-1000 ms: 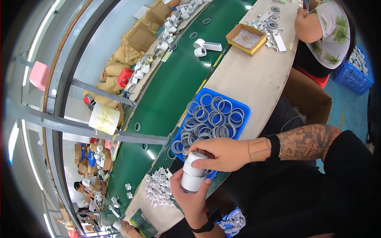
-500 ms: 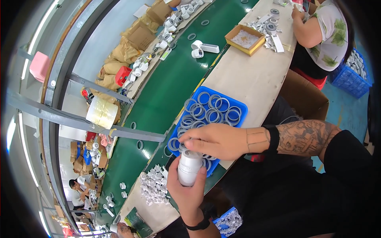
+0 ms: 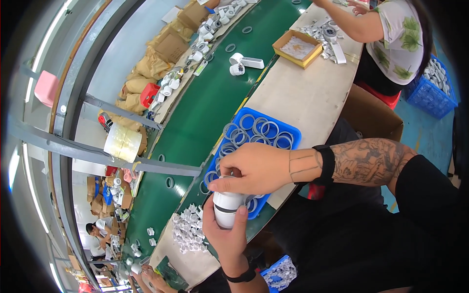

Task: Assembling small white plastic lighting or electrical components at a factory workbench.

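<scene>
My left hand (image 3: 222, 234) is wrapped around a white plastic cylinder (image 3: 225, 219) and holds it upright. A dark band runs around the cylinder's middle. From above, the fingers and thumb of my right hand (image 3: 261, 166) close on its upper white part, partly hiding the top. Just behind my hands lies a blue tray (image 3: 296, 134) of grey rings (image 3: 269, 129), partly covered by my right hand. To the left of my left hand is a pile of small white plastic parts (image 3: 188, 229).
A green conveyor belt (image 3: 195, 107) runs alongside the table, carrying white shower-head-like parts (image 3: 238, 65) and loose rings. Farther up the table is a yellow carton (image 3: 305, 61). A co-worker (image 3: 398, 44) sits at the upper right; another person's hands (image 3: 154, 279) show at lower left.
My right hand has gone from lying flat over the cylinder's top to gripping its upper part. The dark band now shows. The co-worker's arm at upper right has reached toward the belt.
</scene>
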Available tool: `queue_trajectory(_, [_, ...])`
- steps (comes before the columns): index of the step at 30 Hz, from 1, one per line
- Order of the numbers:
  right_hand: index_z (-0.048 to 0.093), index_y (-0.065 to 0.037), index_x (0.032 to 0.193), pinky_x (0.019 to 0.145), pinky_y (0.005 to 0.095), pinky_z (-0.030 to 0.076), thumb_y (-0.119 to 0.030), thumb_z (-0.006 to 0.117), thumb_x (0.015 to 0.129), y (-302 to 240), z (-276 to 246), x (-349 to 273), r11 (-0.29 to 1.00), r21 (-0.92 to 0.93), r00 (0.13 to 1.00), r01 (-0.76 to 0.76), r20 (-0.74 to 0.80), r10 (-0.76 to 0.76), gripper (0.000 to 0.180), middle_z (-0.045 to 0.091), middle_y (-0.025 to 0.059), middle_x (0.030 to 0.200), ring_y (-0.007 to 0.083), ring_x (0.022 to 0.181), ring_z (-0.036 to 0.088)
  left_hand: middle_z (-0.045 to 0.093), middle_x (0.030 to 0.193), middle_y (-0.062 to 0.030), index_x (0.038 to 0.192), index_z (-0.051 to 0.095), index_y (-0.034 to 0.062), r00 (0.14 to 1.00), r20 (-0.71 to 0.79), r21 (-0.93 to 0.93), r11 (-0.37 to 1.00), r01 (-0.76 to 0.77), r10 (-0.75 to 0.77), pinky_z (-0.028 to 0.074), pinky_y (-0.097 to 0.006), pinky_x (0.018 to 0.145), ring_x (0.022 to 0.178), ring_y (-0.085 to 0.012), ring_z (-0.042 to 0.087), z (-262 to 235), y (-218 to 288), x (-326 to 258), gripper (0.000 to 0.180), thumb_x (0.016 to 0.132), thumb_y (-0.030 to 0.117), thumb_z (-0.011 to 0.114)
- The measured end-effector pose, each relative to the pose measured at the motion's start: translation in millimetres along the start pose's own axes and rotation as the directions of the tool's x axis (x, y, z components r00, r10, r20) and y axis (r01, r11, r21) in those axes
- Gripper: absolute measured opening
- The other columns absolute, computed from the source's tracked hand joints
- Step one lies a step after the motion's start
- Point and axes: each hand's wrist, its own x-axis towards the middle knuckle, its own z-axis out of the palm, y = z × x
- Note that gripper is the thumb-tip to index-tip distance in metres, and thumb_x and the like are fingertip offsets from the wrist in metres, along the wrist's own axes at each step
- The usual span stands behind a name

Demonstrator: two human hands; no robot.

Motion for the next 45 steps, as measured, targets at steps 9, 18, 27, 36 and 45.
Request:
queue_trajectory(9, [0.07,0.0,0.105,0.07,0.0424,0.054,-0.057,0.061,0.108,10.3,-0.2,1.7,0.981,0.032,0.977,0.191,0.087,-0.193,0.058,0.072,0.0167,0.084,0.0312,0.078,0.072,0.071,0.118,-0.0116,0.136,0.063,-0.005,0.999,0.009,-0.073,0.996,0.04,-0.039,0.057,-0.033,0.089,0.103,-0.0176,0.068,8.3,6.2,4.7,0.069,0.083,0.025,0.096])
queue_trajectory(18, [0.066,-0.005,0.095,0.071,0.0467,0.056,-0.045,0.06,0.108,-25.8,15.5,19.5,0.952,-0.3,0.983,0.062,-0.147,-0.11,0.043,0.068,0.015,0.086,0.0362,0.078,0.071,0.068,0.119,-0.0152,0.127,0.063,-0.0041,0.956,-0.076,0.273,0.928,-0.253,0.283,0.054,-0.039,0.094,0.11,-0.0244,0.067,36.6,51.1,24.1,0.054,0.085,0.017,0.091])
queue_trajectory(27, [0.065,-0.005,0.103,0.067,0.0471,0.058,-0.037,0.071,0.096,-30.7,14.3,25.0,0.75,-0.643,0.824,0.156,-0.335,-0.458,0.033,0.065,0.0146,0.096,0.0357,0.082,0.072,0.062,0.128,-0.0257,0.128,0.062,0.0003,0.866,0.128,0.402,0.772,-0.492,0.484,0.048,-0.05,0.102,0.118,-0.0448,0.058,39.5,1.3,93.6,0.053,0.083,0.018,0.086])
queue_trajectory(36, [0.08,-0.003,0.103,0.078,0.0542,0.06,-0.052,0.065,0.097,-14.4,-10.3,58.7,0.77,-0.607,0.923,-0.197,-0.38,-0.064,0.051,0.077,0.0221,0.098,0.0413,0.093,0.076,0.069,0.132,-0.0146,0.136,0.059,0.0026,0.852,0.08,0.394,0.769,-0.504,0.517,0.054,-0.043,0.1,0.113,-0.0294,0.071,89.8,-25.4,131.5,0.058,0.093,0.031,0.085])
queue_trajectory(45, [0.084,-0.008,0.086,0.075,0.0508,0.06,-0.039,0.064,0.095,3.6,6.9,67.9,0.698,-0.706,0.916,-0.119,-0.35,-0.198,0.038,0.079,0.0155,0.089,0.0378,0.087,0.077,0.066,0.142,-0.0096,0.142,0.059,0.0058,0.903,0.052,0.278,0.862,-0.423,0.426,0.054,-0.039,0.104,0.127,-0.0196,0.066,86.5,-37.2,129.6,0.052,0.097,0.016,0.083])
